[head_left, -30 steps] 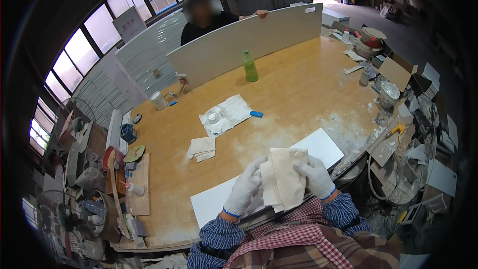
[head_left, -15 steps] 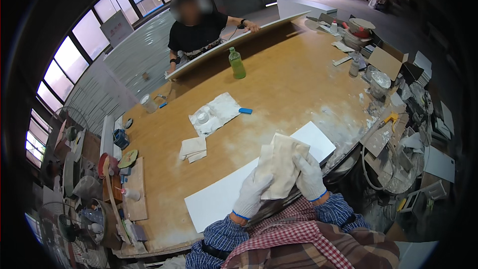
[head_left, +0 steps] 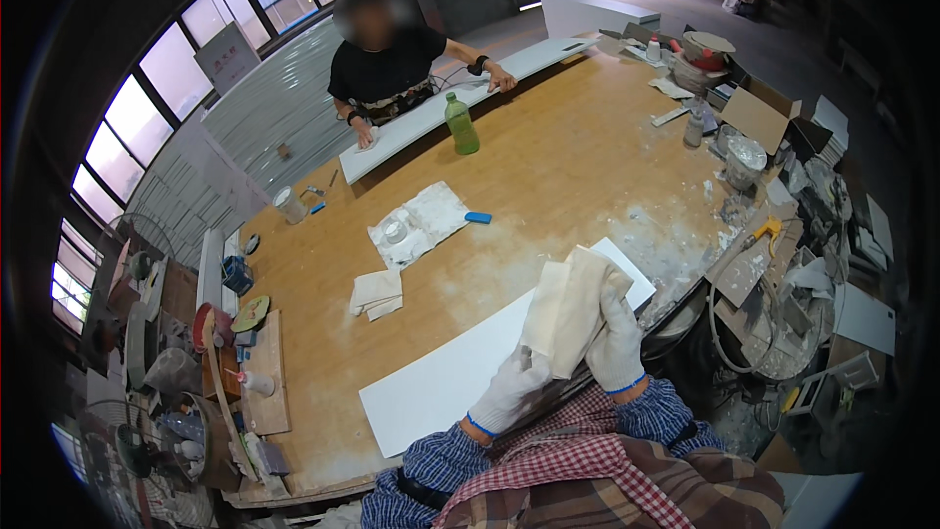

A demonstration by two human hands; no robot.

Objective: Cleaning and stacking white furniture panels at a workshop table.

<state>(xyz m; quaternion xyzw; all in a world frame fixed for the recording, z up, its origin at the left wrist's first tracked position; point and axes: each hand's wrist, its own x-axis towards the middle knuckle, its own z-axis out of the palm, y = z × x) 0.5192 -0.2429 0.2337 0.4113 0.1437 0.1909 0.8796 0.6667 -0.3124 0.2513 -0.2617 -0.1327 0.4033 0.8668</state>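
Observation:
Between my two gloved hands is a folded cream cloth or sanding sheet (head_left: 568,312); its exact kind is unclear. My left hand (head_left: 513,387), in a white knit glove, pinches its lower left corner. Along its right side, my right hand (head_left: 616,341) grips the edge, the fingers partly hidden behind it. Beneath and behind lies a long white board (head_left: 441,373), slanting along the near table edge. Part of that board is covered by my hands and the sheet.
Across the wooden table (head_left: 323,333), a person (head_left: 387,64) handles another white board (head_left: 431,125). A green bottle (head_left: 460,125) stands before it. A white cloth (head_left: 431,211) with a small container, a blue block (head_left: 478,217) and folded sheets (head_left: 376,291) lie mid-table. Clutter crowds the right, including a yellow-handled air gun (head_left: 769,232).
The cream sheet has turned and tilted in my hands, my left hand shifting to its lower corner. Across the table, the person's board has tipped down flatter, its white face now showing.

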